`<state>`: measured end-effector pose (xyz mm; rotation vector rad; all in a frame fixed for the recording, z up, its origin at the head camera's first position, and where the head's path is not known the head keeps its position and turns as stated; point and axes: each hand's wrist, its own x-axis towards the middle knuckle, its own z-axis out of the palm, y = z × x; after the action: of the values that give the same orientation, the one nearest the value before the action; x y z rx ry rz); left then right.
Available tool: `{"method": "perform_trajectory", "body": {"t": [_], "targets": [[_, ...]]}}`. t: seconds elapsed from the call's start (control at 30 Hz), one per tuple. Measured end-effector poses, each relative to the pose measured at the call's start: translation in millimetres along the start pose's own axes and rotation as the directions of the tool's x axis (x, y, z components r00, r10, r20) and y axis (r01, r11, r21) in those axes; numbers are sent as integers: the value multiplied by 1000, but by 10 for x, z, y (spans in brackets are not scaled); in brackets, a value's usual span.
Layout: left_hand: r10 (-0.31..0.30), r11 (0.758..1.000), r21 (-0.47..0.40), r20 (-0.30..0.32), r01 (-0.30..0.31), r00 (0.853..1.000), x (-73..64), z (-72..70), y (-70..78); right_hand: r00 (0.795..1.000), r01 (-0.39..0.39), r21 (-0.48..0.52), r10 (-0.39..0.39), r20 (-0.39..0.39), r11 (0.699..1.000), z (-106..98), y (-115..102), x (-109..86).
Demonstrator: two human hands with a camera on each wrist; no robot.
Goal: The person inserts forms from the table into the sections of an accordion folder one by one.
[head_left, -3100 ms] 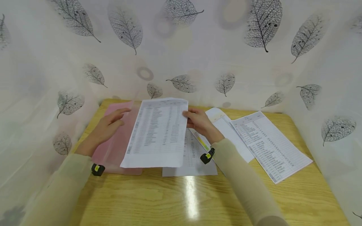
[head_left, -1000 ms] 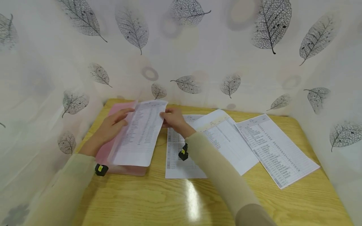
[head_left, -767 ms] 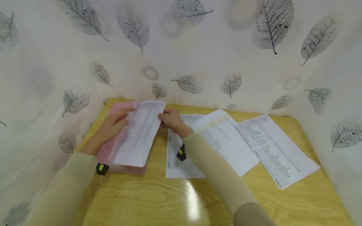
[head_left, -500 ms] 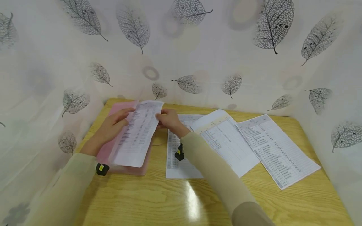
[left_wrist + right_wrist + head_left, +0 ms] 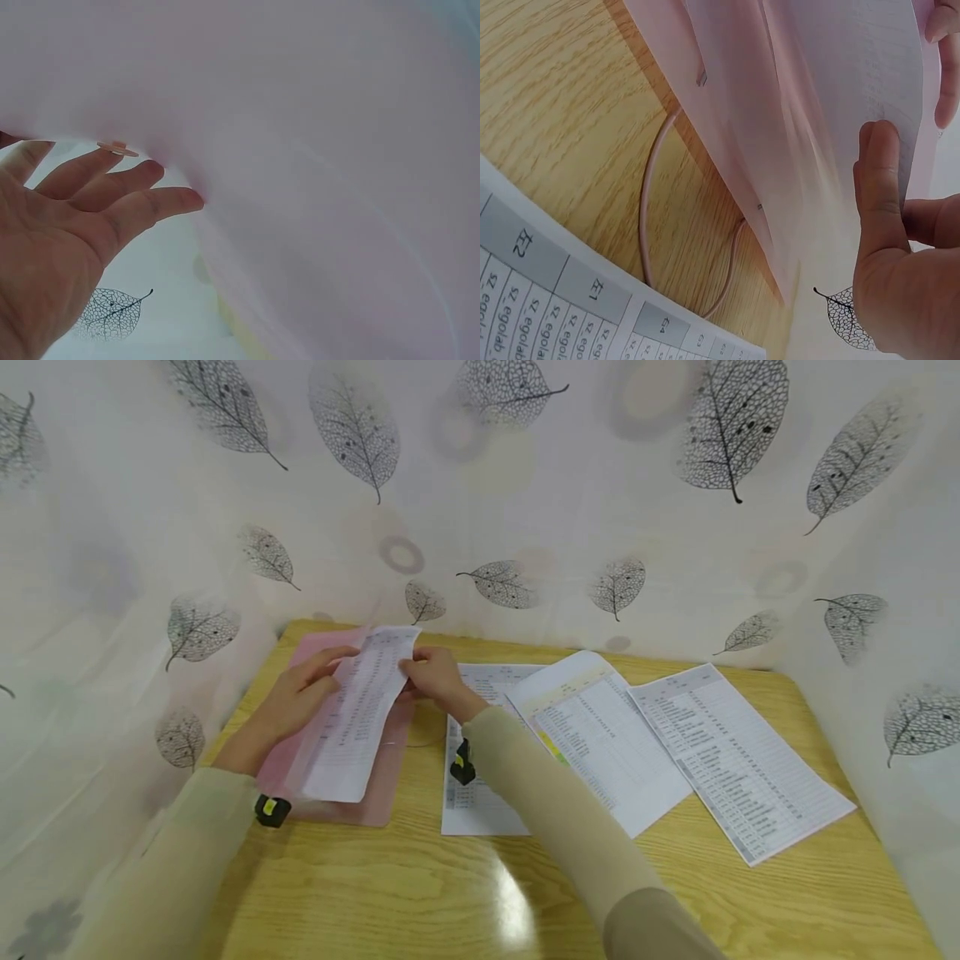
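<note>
A pink translucent document folder (image 5: 382,797) lies at the table's left, its flap raised. My left hand (image 5: 294,697) holds the flap's edge; the left wrist view has its fingertips against the pink plastic, beside a small round button (image 5: 118,149). With thumb and fingers my right hand (image 5: 438,678) pinches the right edge of a printed sheet (image 5: 360,718), near its top. That sheet is bowed, and its left part goes under the flap. A thin elastic cord (image 5: 646,195) loops out of the folder's side onto the table.
To the right lie more printed sheets: one partly under my right forearm (image 5: 480,814), one with a yellow header (image 5: 615,735) overlapping it, and one slanted sheet (image 5: 738,760) farther right. A leaf-patterned curtain (image 5: 525,485) stands behind the wooden table (image 5: 360,893).
My right hand has carried the printed sheet leftward from the middle, over the folder and under its flap. The left hand has stayed about where it was, now with the flap raised.
</note>
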<state>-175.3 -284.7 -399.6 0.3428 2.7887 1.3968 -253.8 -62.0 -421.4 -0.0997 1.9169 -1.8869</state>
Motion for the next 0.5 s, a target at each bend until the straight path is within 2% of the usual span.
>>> {"method": "perform_trajectory", "body": {"t": [0.17, 0.27, 0.4, 0.5], "targets": [[23, 1000, -13, 2, -23, 1000, 3, 10, 41, 1000, 4, -41, -4, 1, 999, -24, -7, -32], [28, 999, -20, 9, -27, 1000, 14, 16, 60, 1000, -2, -21, 3, 30, 1000, -63, -9, -70], [20, 1000, -23, 10, -20, 1000, 11, 17, 59, 992, -42, 51, 36, 123, 998, -92, 1, -149], [20, 999, -26, 9, -19, 1000, 8, 19, 49, 979, -75, 49, 64, 194, 996, -75, 11, -233]]}}
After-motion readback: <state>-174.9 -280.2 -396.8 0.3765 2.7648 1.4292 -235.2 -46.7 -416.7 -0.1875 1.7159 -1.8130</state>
